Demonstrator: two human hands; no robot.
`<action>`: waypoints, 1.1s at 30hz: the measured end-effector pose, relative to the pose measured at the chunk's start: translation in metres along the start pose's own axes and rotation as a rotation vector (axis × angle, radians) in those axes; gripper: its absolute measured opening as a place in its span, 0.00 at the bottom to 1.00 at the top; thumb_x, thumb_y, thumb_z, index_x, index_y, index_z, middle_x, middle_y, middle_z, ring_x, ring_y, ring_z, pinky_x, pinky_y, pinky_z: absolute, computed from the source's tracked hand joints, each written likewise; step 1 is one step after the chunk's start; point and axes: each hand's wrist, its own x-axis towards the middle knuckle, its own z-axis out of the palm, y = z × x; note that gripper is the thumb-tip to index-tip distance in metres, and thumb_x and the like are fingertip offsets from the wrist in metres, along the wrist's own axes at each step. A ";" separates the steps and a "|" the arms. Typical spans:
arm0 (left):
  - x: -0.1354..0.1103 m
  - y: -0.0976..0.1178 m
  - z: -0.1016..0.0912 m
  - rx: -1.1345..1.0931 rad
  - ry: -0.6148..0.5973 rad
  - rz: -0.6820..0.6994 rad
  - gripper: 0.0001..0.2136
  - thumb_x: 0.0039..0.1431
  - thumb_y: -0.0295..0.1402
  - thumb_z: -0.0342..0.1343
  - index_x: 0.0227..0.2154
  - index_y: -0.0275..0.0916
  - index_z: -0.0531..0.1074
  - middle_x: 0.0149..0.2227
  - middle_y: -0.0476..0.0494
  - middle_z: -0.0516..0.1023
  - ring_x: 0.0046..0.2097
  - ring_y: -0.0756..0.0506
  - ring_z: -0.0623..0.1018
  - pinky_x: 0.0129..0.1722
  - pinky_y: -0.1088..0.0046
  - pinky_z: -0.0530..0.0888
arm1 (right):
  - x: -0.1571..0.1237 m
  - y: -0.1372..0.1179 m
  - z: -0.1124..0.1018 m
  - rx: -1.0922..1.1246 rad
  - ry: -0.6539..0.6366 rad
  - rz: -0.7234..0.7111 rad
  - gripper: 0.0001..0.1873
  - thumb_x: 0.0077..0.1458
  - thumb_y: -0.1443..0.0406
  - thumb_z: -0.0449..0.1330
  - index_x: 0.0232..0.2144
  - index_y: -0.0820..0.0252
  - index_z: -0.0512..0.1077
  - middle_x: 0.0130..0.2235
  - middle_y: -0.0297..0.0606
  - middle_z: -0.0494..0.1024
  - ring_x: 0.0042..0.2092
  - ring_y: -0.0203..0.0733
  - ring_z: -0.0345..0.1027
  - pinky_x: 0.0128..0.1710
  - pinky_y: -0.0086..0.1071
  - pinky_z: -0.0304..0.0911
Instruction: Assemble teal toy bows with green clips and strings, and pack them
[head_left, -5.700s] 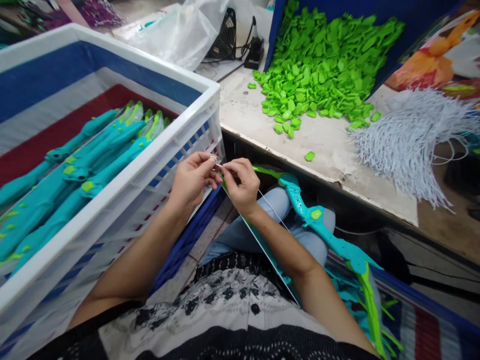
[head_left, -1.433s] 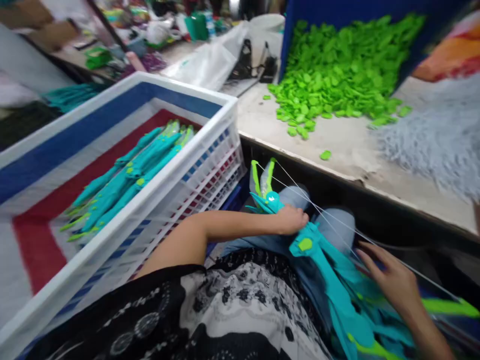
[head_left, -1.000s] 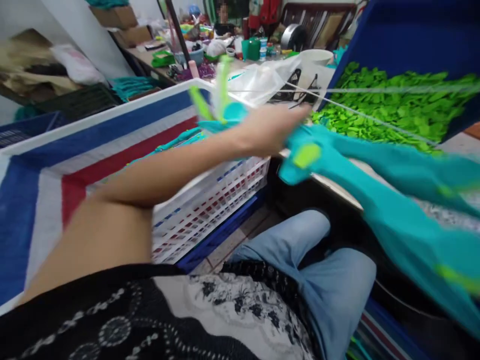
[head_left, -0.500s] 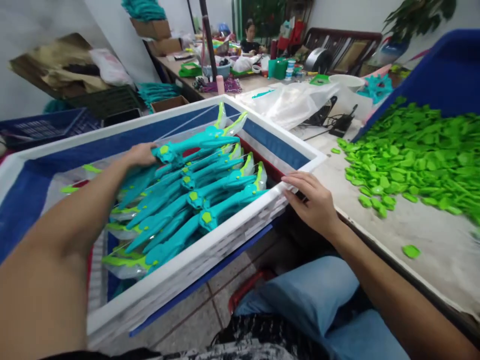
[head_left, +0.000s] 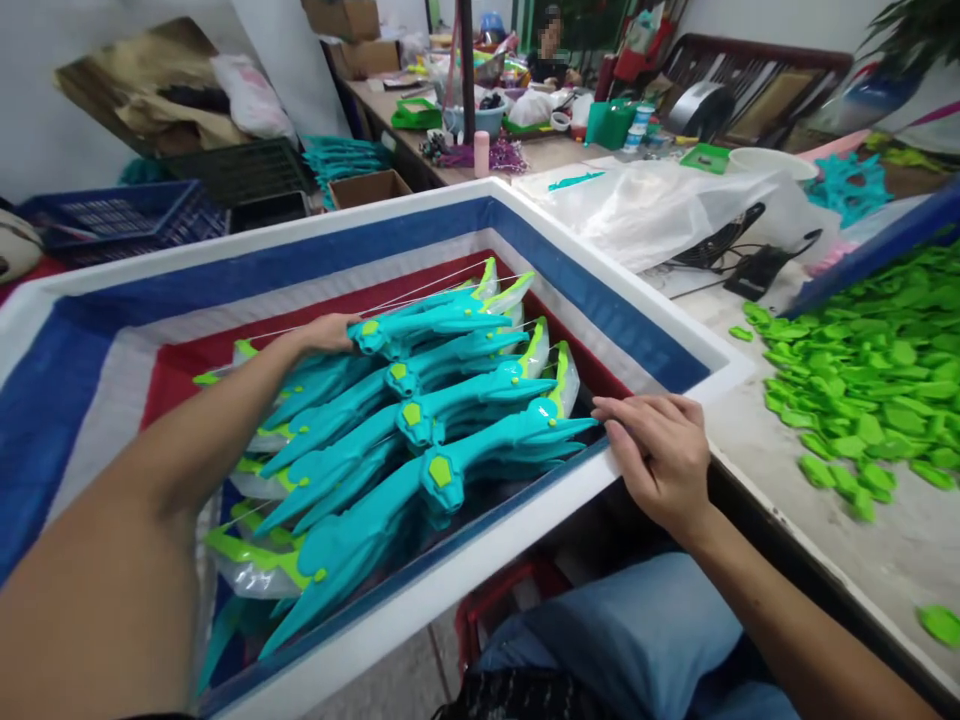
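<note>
My left hand [head_left: 324, 332] reaches into the white crate [head_left: 480, 570] and grips the middle of a teal toy bow [head_left: 431, 320] with green tips and a white string. That bow lies on top of several stacked teal bows [head_left: 397, 430]. My right hand [head_left: 660, 460] rests on the crate's near right rim, fingers curled over the edge, touching the tip of the nearest bow.
A pile of small green plastic pieces [head_left: 870, 360] covers the worktable [head_left: 825, 520] at right. A clear plastic bag [head_left: 652, 205], a small fan and cables lie behind it. Another person sits at a cluttered far table [head_left: 525, 140]. Blue crates stand at the left.
The bow was carried from my lap over into the crate and set on the stack. My right hand moved from the lap to the crate rim. The view has shifted closer over the crate.
</note>
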 end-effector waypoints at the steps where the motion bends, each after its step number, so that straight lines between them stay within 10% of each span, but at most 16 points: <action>1: 0.001 -0.001 0.000 0.058 -0.100 -0.022 0.17 0.24 0.15 0.67 0.25 0.31 0.76 0.20 0.60 0.75 0.25 0.53 0.71 0.26 0.86 0.63 | 0.000 0.000 0.000 -0.002 0.003 -0.002 0.12 0.56 0.67 0.54 0.42 0.52 0.72 0.34 0.32 0.80 0.37 0.42 0.72 0.43 0.42 0.55; 8: 0.022 -0.005 -0.016 0.526 -0.544 0.003 0.23 0.43 0.35 0.65 0.45 0.34 0.74 0.35 0.57 0.79 0.38 0.50 0.73 0.41 0.82 0.67 | -0.001 0.000 0.002 0.009 0.025 -0.031 0.12 0.54 0.69 0.55 0.41 0.54 0.73 0.34 0.32 0.80 0.37 0.42 0.72 0.43 0.42 0.54; 17: 0.056 -0.019 -0.011 0.794 -0.163 -0.035 0.28 0.59 0.36 0.52 0.58 0.22 0.57 0.57 0.36 0.67 0.53 0.41 0.68 0.52 0.69 0.63 | -0.003 -0.002 0.001 -0.015 0.023 -0.027 0.12 0.54 0.69 0.54 0.41 0.55 0.73 0.34 0.34 0.80 0.37 0.44 0.71 0.43 0.43 0.53; 26: 0.041 -0.037 0.001 0.841 -0.216 -0.042 0.29 0.61 0.40 0.49 0.60 0.27 0.56 0.60 0.27 0.61 0.59 0.31 0.62 0.56 0.44 0.53 | -0.003 -0.005 0.001 -0.030 0.026 -0.021 0.12 0.54 0.68 0.53 0.40 0.57 0.73 0.34 0.36 0.80 0.37 0.45 0.71 0.42 0.44 0.53; 33: 0.029 -0.037 0.020 0.778 -0.105 -0.119 0.24 0.68 0.37 0.32 0.61 0.28 0.54 0.63 0.31 0.56 0.63 0.37 0.57 0.59 0.44 0.47 | -0.003 -0.005 0.002 -0.026 0.031 -0.020 0.13 0.54 0.68 0.53 0.40 0.56 0.74 0.34 0.36 0.80 0.37 0.45 0.71 0.43 0.45 0.53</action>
